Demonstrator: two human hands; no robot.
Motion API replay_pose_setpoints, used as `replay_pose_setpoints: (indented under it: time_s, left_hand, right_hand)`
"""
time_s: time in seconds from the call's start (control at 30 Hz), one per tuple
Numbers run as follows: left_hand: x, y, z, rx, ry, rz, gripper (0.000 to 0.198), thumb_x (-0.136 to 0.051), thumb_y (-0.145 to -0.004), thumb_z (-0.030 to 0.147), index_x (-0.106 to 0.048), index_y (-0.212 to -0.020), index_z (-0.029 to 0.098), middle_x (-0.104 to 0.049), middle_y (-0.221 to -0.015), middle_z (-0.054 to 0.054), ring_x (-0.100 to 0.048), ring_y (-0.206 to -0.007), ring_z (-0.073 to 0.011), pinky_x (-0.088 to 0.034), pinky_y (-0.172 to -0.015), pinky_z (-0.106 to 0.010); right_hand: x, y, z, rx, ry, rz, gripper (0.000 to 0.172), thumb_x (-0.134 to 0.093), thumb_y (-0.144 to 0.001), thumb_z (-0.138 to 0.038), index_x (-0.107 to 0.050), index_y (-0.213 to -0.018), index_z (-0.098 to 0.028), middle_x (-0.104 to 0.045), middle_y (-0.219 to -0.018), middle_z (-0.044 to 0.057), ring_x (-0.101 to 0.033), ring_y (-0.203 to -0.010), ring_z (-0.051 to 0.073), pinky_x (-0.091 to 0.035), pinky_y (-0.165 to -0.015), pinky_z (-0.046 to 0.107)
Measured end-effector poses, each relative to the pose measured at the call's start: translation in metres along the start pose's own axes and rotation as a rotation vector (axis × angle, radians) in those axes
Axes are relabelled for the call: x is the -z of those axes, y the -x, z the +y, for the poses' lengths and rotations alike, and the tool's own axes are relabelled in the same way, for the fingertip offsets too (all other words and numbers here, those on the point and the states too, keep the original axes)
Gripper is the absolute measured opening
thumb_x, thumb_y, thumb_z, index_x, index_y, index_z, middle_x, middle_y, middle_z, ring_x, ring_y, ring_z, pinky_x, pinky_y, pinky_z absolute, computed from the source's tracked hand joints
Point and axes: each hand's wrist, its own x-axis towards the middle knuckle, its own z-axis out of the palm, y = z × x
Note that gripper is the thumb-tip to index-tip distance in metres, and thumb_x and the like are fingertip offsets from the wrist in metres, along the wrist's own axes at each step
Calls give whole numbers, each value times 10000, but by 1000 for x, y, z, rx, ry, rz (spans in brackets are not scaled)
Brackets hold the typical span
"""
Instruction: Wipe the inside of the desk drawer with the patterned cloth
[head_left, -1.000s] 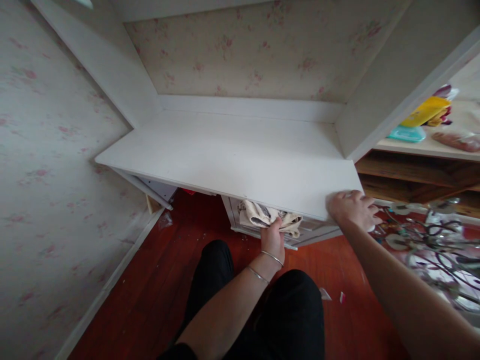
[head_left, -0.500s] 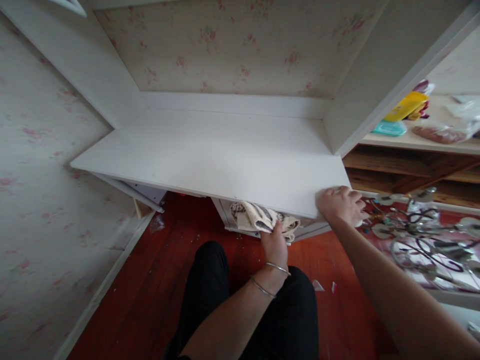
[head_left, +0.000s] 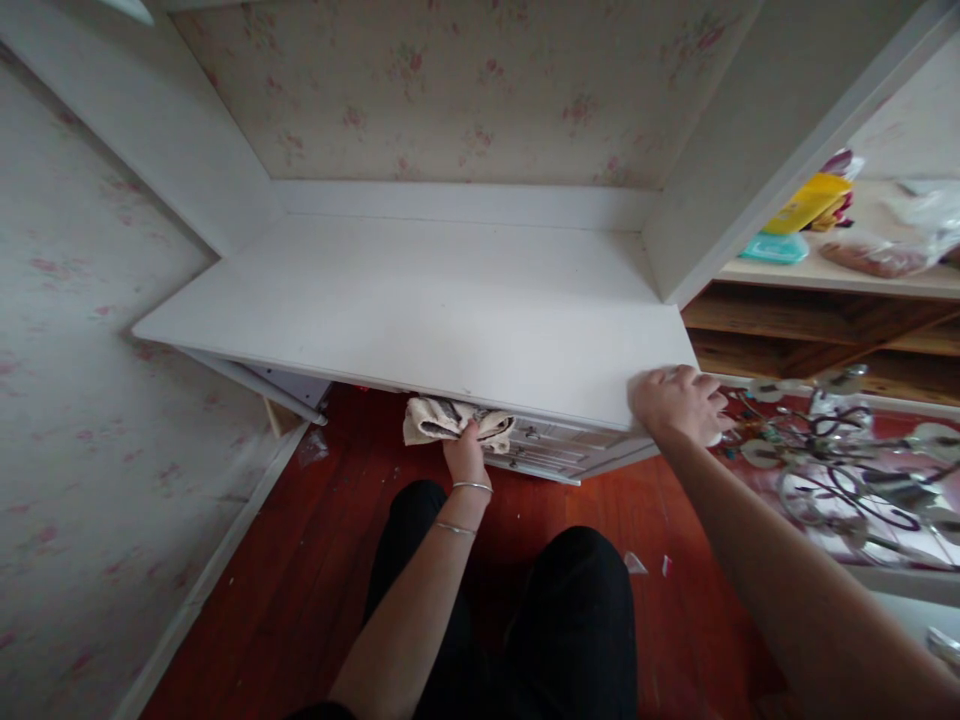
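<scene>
My left hand (head_left: pixel 466 455), with two thin bangles on its wrist, grips a folded cream cloth with dark patches (head_left: pixel 435 418). The cloth is just under the front edge of the white desktop (head_left: pixel 420 290), at the drawer cabinet (head_left: pixel 551 445) below; whether it touches the cabinet front I cannot tell. Flat on the right front corner of the desktop rests my right hand (head_left: pixel 679 402), its fingers stretched over the side edge. Part of the cabinet's left side is hidden behind the cloth.
To the right lies a chandelier (head_left: pixel 855 470) with curved arms, close to my right hand. Behind it stands a wooden shelf (head_left: pixel 780 320) with a yellow packet (head_left: pixel 810 203) and plastic bags. Small scraps (head_left: pixel 634 563) lie on the red floor (head_left: pixel 690 640). Floral wallpaper borders the left.
My left hand has moved left along the cabinet front with the cloth, uncovering drawer fronts and knobs on the right. My right hand has stayed on the desk corner.
</scene>
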Motion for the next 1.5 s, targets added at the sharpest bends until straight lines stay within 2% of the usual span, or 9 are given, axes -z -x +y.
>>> replay_pose_setpoints:
  time_s: [0.17, 0.4, 0.57, 0.67, 0.77, 0.97, 1.13, 1.3, 1.5]
  left_hand:
    - [0, 5, 21, 122, 49, 6, 405, -652, -708, 102, -622, -1101, 193, -689, -1103, -67, -676, -950, -213, -542, -707, -299]
    - [-13, 55, 20, 298, 216, -163, 380, -653, -706, 90, -641, -1081, 151, -703, -1076, -101, -679, -956, -226, -559, -772, -317]
    - [-28, 84, -12, 410, 257, -312, 318, -653, -706, 103, -663, -1022, 138, -718, -1011, -95, -682, -955, -227, -553, -841, -343]
    - [-37, 91, -45, 484, 224, -421, 308, -665, -698, 116, -671, -1004, 154, -710, -1038, -89, -672, -980, -231, -544, -851, -344]
    - [-44, 92, -81, 551, 176, -479, 290, -678, -706, 128, -673, -990, 181, -702, -1064, -73, -670, -954, -218, -553, -763, -307]
    - [-47, 75, -136, 704, 109, -422, 140, -674, -728, 110, -658, -866, 117, -701, -868, -85, -660, -708, -161, -498, -593, -243]
    - [-37, 48, -149, 687, 103, -344, 90, -600, -762, 73, -637, -836, 107, -688, -819, -86, -646, -665, -157, -477, -569, -246]
    - [-10, 4, -135, 591, 83, -243, 68, -605, -767, 100, -614, -827, 130, -684, -786, -71, -649, -673, -163, -450, -548, -233]
    - [26, -39, -88, 460, 63, -203, 71, -639, -762, 107, -618, -824, 134, -697, -787, -63, -652, -672, -154, -429, -525, -211]
  right_hand:
    - [-4, -3, 1, -1, 13, 0, 519, -295, -904, -458, -547, -1249, -164, -504, -1260, 224, -467, -1153, 402, -378, -883, 601]
    - [-4, -2, 1, 6, 22, 12, 520, -298, -904, -461, -556, -1238, -156, -511, -1250, 223, -480, -1137, 403, -391, -874, 601]
    - [-3, -2, 0, -4, 8, 4, 509, -302, -901, -450, -546, -1246, -168, -501, -1255, 227, -464, -1147, 410, -367, -882, 609]
    - [-3, -2, -1, -8, 3, -4, 500, -306, -901, -454, -539, -1247, -181, -492, -1268, 227, -459, -1155, 410, -349, -890, 612]
    - [-2, -1, -1, -12, 2, -9, 501, -295, -904, -460, -535, -1249, -186, -487, -1276, 223, -457, -1157, 407, -346, -890, 607]
    - [-1, -1, -2, -11, 19, -9, 500, -293, -907, -453, -531, -1245, -172, -489, -1268, 218, -461, -1149, 393, -366, -886, 590]
    - [0, -1, -2, -21, 18, -16, 498, -304, -904, -457, -538, -1229, -160, -488, -1264, 202, -459, -1145, 384, -377, -897, 579]
    - [3, 1, -4, -17, 18, -24, 504, -286, -917, -450, -538, -1236, -151, -482, -1269, 214, -453, -1158, 384, -368, -905, 584]
    - [2, -1, -3, -22, 15, -40, 512, -287, -910, -466, -535, -1248, -173, -486, -1276, 214, -458, -1160, 388, -364, -895, 584]
